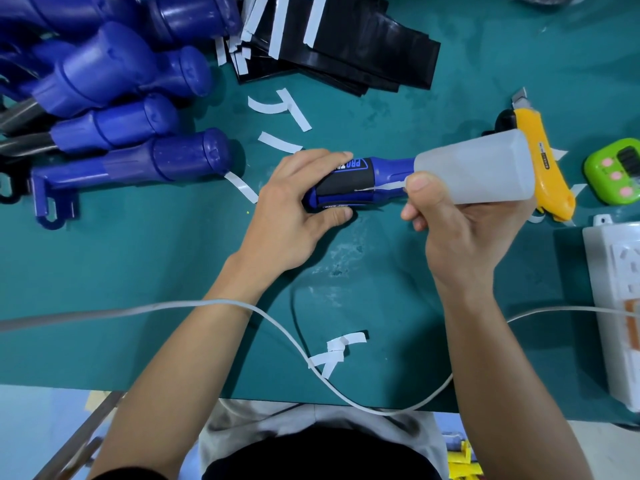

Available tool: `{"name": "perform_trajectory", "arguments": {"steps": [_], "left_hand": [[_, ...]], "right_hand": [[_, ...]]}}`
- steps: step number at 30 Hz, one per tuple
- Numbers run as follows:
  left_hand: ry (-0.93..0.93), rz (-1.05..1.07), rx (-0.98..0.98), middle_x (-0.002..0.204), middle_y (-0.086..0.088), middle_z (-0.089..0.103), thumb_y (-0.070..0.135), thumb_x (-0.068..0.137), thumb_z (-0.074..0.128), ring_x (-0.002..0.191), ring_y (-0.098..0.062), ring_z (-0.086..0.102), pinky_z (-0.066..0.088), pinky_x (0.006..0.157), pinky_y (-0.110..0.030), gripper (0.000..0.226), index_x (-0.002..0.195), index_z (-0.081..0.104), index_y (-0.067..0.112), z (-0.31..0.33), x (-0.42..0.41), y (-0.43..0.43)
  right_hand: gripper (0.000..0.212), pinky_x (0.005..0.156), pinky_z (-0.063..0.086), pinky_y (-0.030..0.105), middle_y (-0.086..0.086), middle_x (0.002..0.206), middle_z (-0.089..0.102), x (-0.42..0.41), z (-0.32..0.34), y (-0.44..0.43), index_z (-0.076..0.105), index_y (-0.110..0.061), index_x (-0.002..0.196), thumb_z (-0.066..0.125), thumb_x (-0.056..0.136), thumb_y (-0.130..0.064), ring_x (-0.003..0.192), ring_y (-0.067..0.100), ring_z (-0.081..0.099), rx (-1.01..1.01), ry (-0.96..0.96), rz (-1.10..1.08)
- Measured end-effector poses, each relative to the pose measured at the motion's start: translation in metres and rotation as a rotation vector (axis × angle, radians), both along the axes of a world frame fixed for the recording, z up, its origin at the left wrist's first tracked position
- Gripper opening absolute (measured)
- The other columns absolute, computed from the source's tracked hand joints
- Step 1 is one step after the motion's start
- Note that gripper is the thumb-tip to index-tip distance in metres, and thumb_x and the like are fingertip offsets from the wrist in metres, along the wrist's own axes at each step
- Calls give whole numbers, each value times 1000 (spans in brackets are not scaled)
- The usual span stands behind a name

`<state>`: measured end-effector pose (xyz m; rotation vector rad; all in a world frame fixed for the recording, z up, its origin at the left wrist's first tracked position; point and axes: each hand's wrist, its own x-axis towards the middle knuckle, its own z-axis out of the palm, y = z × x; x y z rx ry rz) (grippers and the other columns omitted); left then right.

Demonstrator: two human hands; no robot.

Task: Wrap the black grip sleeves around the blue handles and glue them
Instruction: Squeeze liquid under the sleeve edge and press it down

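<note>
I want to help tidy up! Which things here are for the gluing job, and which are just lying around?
For the job:
blue plastic handle with black grip sleeve, gripped by the left hand
translucent plastic glue bottle, held by the right hand
stack of flat black sleeves
pile of bare blue handles

Lying about:
yellow utility knife
green plastic timer
white power strip
white cable

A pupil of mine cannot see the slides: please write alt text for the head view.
The left hand holds a blue handle wrapped in a black grip sleeve on a green table, while the right hand points a translucent bottle at the sleeve's edge.
</note>
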<state>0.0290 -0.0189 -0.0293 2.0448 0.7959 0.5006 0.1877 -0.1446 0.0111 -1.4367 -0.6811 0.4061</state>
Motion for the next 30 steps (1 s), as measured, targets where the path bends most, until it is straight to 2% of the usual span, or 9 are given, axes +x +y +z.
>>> {"name": "perform_trajectory", "arguments": {"steps": [7,12,18,23,30], "left_hand": [[9,2,4,130,12,59,19,78,92,124,-14,55,44,109,-31,64,137,67,22,0,0,1],[8,1,5,131,8,61,19,79,92,124,-16,55,44,109,-33,63,137,67,21,1,1,1],[14,-2,16,131,4,62,19,79,92,124,-18,55,44,109,-33,63,137,67,19,1,0,1],[14,4,15,132,5,62,20,79,92,124,-18,56,45,109,-37,63,137,67,20,1,0,1],[16,3,13,131,8,61,20,79,92,124,-16,55,44,109,-31,63,136,67,20,1,0,0]], "right_hand": [[24,56,46,26,-14,65,68,-1,0,2,69,-19,77,75,96,-31,54,15,63,-27,-11,8],[24,57,46,30,-7,63,66,4,0,0,69,-18,74,75,96,-25,55,21,64,-29,-22,-14],[23,58,44,25,-4,61,64,4,1,0,67,-14,74,75,95,-20,53,18,62,-21,-44,-11],[22,58,44,25,-3,61,64,5,1,-2,68,-12,76,75,95,-20,53,17,61,-28,-29,-16],[25,58,44,28,-10,62,65,7,5,-2,68,-18,73,75,96,-25,54,19,61,-32,-43,-24]]}}
